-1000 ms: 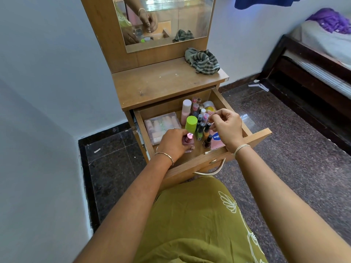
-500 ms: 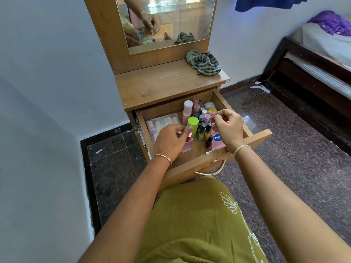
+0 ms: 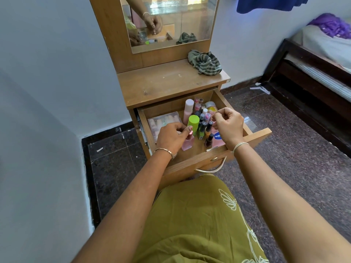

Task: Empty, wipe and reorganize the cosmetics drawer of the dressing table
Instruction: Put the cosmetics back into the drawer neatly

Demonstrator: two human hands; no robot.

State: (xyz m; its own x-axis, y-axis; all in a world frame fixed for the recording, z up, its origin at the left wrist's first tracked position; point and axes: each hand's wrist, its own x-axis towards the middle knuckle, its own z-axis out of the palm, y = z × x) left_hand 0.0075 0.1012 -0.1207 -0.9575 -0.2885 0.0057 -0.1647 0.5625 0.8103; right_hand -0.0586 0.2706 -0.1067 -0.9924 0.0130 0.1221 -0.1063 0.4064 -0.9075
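**dustbunny:** Where's the pink bottle right now, and which way is it pointing?

**tidy_kat:** It's near the front of the open drawer (image 3: 209,164). The pink bottle (image 3: 187,143) stands upright, long axis vertical, cap on top. The left hand (image 3: 171,137) has its thumb and first fingers closed round the cap.

**dustbunny:** Anything different from a second ago?

**tidy_kat:** Barely. The bottle's in the same spot. The left hand has slid back a touch toward the clear box (image 3: 163,120), so more of the bottle shows past the fingertips. The right hand (image 3: 228,126) hasn't really budged.

**dustbunny:** And what's that one doing?

**tidy_kat:** It's held over the nail polish bottles (image 3: 208,128), fingers curled in, thumb and fingertips pressed together. Can't tell if anything's pinched between them, it's too small to see. Its palm hides part of the pink tube (image 3: 217,139) with the blue label, and the left hand covers the near end of the clear box. The green-capped bottle (image 3: 193,122) stands just beyond the left fingertips.
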